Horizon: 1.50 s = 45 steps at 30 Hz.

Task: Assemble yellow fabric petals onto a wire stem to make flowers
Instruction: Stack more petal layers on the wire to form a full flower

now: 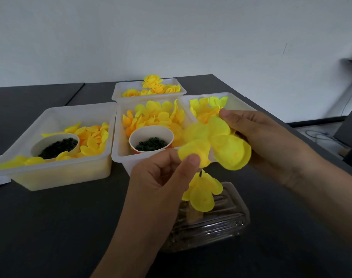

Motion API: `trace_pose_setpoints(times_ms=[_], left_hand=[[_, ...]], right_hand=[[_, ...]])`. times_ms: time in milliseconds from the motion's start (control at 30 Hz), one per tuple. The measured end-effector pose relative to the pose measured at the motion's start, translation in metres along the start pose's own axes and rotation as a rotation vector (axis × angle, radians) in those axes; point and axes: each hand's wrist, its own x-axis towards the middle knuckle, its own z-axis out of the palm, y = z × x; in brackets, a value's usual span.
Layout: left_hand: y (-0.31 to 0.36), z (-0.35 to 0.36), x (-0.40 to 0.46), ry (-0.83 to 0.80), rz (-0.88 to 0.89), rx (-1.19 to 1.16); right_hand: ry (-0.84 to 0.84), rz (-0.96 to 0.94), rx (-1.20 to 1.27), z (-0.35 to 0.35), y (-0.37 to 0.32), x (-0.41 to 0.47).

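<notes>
Right now both hands meet over the dark tabletop (50, 227), working one yellow petal piece (213, 145) between them. The left hand (161, 181) has its fingers curled, the thumb tip pressed on the near lobe of the piece, pinching it. The right hand (267, 137) wraps round the far side, its fingertips on the upper lobes and its palm behind the large right lobe. Just below the hands, a thin dark wire stem (200, 174) shows as a short length under the piece; whether the piece is threaded on it cannot be told. Lower on that stem hangs a second cluster of yellow petals (203, 192), above a clear ribbed plastic box (215, 223) that sits under the wrists.

Beyond the left hand stands a white tray (57, 173) with loose petals and a cup of small dark rings (57, 146). Straight ahead of the hands, a middle tray (119, 153) holds more petals and a red paper cup (151, 139) of dark rings. Behind the right hand's fingers is another tray (237, 101) of petals, and farthest off, a tray of finished yellow flowers (153, 85).
</notes>
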Motion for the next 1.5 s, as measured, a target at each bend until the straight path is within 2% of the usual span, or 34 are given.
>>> trace_pose_setpoints(times_ms=[167,367,767,1067,1367,1500], left_hand=[[0.005,0.002,-0.008,-0.096,-0.025,-0.012],[0.006,0.002,-0.009,-0.125,-0.038,-0.06],[0.006,-0.003,-0.005,-0.053,-0.033,-0.018],[-0.004,-0.009,-0.002,-0.045,-0.115,-0.051],[-0.008,-0.012,0.003,-0.027,-0.065,-0.1],[-0.013,-0.014,0.005,-0.032,-0.125,-0.088]], right_hand=[[0.07,-0.005,-0.007,-0.006,-0.005,-0.003],[0.065,0.002,-0.029,-0.005,-0.008,-0.009],[0.007,0.04,0.002,-0.004,0.003,-0.006],[-0.103,0.148,0.058,-0.009,0.027,0.007],[-0.106,0.077,0.038,-0.012,0.021,0.018],[-0.107,0.106,-0.016,-0.011,0.028,0.019]])
